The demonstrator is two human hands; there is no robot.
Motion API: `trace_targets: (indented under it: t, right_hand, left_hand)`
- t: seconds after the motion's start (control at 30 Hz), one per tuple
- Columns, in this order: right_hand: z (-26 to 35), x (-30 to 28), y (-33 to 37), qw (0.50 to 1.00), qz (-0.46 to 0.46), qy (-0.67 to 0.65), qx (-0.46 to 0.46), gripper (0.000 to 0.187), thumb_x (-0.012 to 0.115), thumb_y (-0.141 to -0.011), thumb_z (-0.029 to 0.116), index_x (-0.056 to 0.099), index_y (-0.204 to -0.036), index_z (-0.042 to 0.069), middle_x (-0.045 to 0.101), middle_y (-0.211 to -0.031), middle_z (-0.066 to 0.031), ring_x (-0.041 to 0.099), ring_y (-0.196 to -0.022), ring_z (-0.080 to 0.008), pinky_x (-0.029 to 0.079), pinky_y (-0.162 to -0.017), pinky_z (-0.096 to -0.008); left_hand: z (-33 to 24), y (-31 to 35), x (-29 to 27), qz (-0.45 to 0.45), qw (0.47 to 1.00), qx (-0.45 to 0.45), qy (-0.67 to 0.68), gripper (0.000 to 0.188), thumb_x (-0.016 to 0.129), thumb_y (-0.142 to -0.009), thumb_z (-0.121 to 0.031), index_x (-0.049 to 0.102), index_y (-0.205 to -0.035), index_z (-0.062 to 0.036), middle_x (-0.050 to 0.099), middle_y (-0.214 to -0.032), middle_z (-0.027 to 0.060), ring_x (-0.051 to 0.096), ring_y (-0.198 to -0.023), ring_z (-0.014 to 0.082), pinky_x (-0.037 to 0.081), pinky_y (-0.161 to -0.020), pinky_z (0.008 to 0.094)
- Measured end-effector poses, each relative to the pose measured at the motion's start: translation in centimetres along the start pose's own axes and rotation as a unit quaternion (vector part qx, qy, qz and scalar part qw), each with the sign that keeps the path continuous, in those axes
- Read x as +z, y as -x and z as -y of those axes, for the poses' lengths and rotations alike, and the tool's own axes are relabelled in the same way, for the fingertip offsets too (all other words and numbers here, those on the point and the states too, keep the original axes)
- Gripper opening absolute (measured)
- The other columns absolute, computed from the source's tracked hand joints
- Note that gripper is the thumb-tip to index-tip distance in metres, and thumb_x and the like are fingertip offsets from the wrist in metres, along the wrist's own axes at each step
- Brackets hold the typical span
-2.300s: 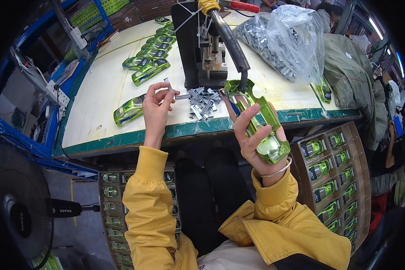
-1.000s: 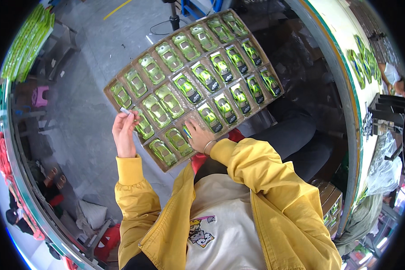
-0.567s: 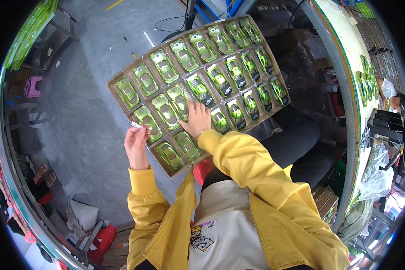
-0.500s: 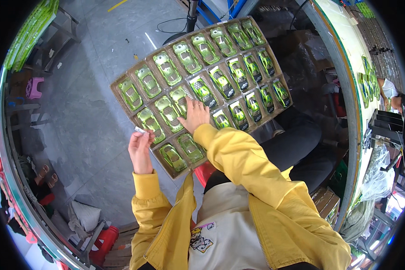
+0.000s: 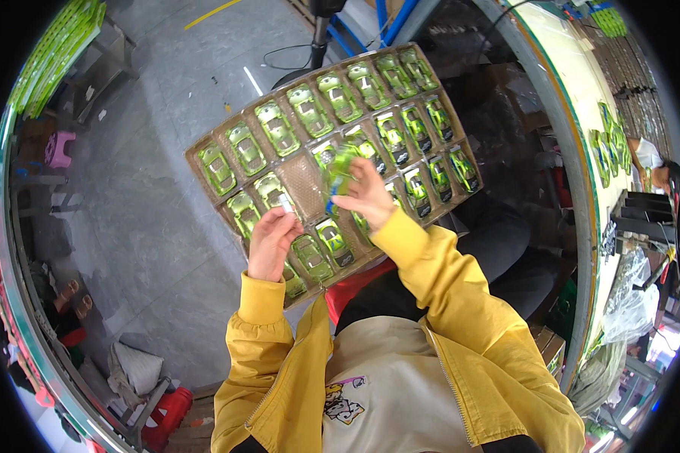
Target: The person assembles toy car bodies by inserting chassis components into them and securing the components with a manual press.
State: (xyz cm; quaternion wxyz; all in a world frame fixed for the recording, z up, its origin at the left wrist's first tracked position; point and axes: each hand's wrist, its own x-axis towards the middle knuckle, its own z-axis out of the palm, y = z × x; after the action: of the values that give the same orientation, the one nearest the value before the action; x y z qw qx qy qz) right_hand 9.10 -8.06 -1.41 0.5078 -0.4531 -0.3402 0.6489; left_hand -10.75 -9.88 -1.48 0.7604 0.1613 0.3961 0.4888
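A large cardboard tray, split into compartments, lies tilted across my lap. Most compartments hold green toy car bodies; those toward the right show dark areas. My right hand grips a green car body, blurred by motion, lifted over the tray's middle row. Beneath and left of it, one compartment is bare down to its bubble-textured lining. My left hand pinches a small white piece between thumb and fingers, above the tray's near left part. What that piece is cannot be made out.
A long workbench runs along the right, with more green car bodies on it. Farther along it is another person. Stacked green parts stand far left. A pink stool and a red container are on the left.
My right hand has lifted a green car body out of a middle-row compartment and moved right. My left hand, still pinching the white piece, has shifted right over the tray.
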Motion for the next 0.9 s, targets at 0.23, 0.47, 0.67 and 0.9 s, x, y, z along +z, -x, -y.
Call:
trace_targets:
  t: [0.23, 0.47, 0.67, 0.9]
  right_hand:
    - [10.5, -5.3, 8.2, 0.952, 0.088, -0.153, -0.249, 0.078, 0.065, -0.054, -0.01, 0.037, -0.12, 0.02, 0.04, -0.12, -0.0126, 0.035, -0.116, -0.0304, 0.032, -0.094, -0.0449]
    - [15.4, -10.6, 15.2, 0.921, -0.007, -0.147, -0.362, 0.069, 0.068, -0.054, -0.008, 0.036, -0.11, 0.016, 0.041, -0.12, -0.0147, 0.034, -0.117, -0.037, 0.03, -0.096, -0.0485]
    - [16.1, -16.1, 20.3, 0.893, -0.095, -0.071, -0.434, 0.072, 0.072, -0.053, -0.009, 0.033, -0.109, 0.014, 0.04, -0.119, -0.0185, 0.041, -0.113, -0.0289, 0.036, -0.093, -0.0409]
    - [15.5, -19.0, 24.8, 0.84, -0.191, -0.027, -0.508, 0.07, 0.073, -0.055, -0.007, 0.031, -0.107, 0.015, 0.041, -0.118, -0.0176, 0.041, -0.113, -0.0275, 0.037, -0.092, -0.0397]
  left_hand:
    - [-1.0, 0.2, 14.9, 0.217, 0.969, -0.053, -0.106, 0.008, 0.057, -0.077, -0.001, 0.05, -0.08, -0.0042, 0.056, -0.078, 0.0058, 0.055, -0.072, 0.0128, 0.045, -0.064, 0.0251]
    - [2.8, 1.4, 24.7, 0.335, 0.924, -0.074, -0.169, 0.02, 0.059, -0.073, 0.004, 0.043, -0.072, -0.0078, 0.051, -0.074, 0.0034, 0.051, -0.066, 0.0134, 0.043, -0.057, 0.0244]
    - [6.7, 2.5, 31.0, 0.417, 0.882, -0.189, -0.115, 0.016, 0.062, -0.071, 0.006, 0.05, -0.07, -0.0053, 0.055, -0.079, 0.0047, 0.055, -0.068, 0.0114, 0.047, -0.062, 0.0232]
    - [11.2, 4.9, 36.8, 0.417, 0.867, -0.17, -0.214, 0.011, 0.059, -0.077, -0.001, 0.056, -0.087, -0.0003, 0.059, -0.083, 0.0069, 0.056, -0.072, 0.0117, 0.047, -0.067, 0.0246]
